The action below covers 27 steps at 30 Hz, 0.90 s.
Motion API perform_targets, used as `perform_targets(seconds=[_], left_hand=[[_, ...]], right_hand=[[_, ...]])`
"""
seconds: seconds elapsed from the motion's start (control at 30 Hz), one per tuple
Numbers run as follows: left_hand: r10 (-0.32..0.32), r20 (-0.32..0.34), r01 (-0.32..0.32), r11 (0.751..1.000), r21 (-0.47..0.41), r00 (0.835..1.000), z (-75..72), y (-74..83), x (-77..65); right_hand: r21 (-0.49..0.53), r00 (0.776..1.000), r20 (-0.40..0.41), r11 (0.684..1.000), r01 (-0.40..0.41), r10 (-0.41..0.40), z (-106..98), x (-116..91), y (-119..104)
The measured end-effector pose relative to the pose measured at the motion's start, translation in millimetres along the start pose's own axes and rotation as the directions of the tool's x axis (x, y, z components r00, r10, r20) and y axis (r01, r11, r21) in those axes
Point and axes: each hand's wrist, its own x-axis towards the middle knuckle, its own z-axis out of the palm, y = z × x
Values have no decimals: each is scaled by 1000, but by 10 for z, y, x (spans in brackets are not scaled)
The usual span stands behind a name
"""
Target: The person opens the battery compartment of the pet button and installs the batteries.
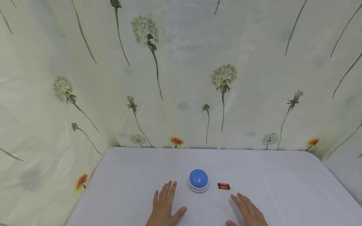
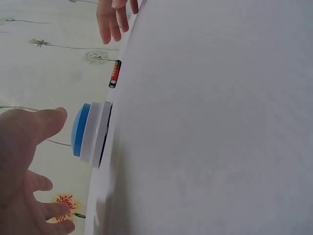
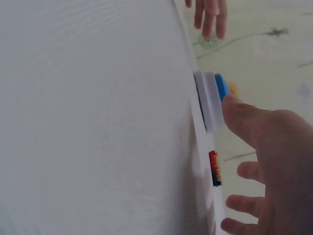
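A round push-button lamp or buzzer with a blue dome and white base (image 1: pixel 198 180) sits on the white table. Just right of it lie two small red and black batteries (image 1: pixel 223 186), side by side. My left hand (image 1: pixel 165 205), fingers spread, is to the left of the blue-domed button and nearer to me, holding nothing. The right hand (image 1: pixel 247 210) hovers below and right of the batteries with its fingers extended, also holding nothing. In the left wrist view the button (image 2: pixel 90 134) appears beside the thumb, apart from it. One battery (image 3: pixel 215 168) shows in the right wrist view.
The white-covered table (image 1: pixel 135 166) has rounded far corners. A pale curtain-like sheet (image 1: pixel 181 78) printed with dandelions and orange flowers hangs behind the table and along both sides.
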Motion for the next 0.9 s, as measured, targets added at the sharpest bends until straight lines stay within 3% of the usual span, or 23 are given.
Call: perform_targets(seconds=[0.1, 0.27, 0.43, 0.5, 0.6, 0.8, 0.9], left_hand=[[19, -9, -20, 995, -103, 1000, 50, 8, 46], [18, 2, -17, 982, -187, 1000, 116, 1, 165], [-37, 35, 46, 952, -304, 999, 184, 11, 305], [-26, 21, 32, 942, -334, 999, 218, 9, 364], [10, -19, -16, 943, -333, 1000, 260, 0, 439], [71, -76, -91, 948, -306, 995, 302, -12, 523], [90, -100, -115, 954, -278, 991, 337, -17, 561]], right_hand=[[9, 997, -63, 998, 55, -54, 50, -12, -33], [55, 978, -144, 986, 159, -150, 131, -16, -52], [190, 989, -14, 971, 144, -144, 61, 38, -103], [239, 989, 43, 963, 126, -140, 19, 67, -129], [268, 987, 45, 953, 139, -156, -5, 94, -161], [176, 970, -91, 955, 240, -227, 74, 139, -211], [215, 974, -58, 950, 224, -217, 99, 168, -261]])
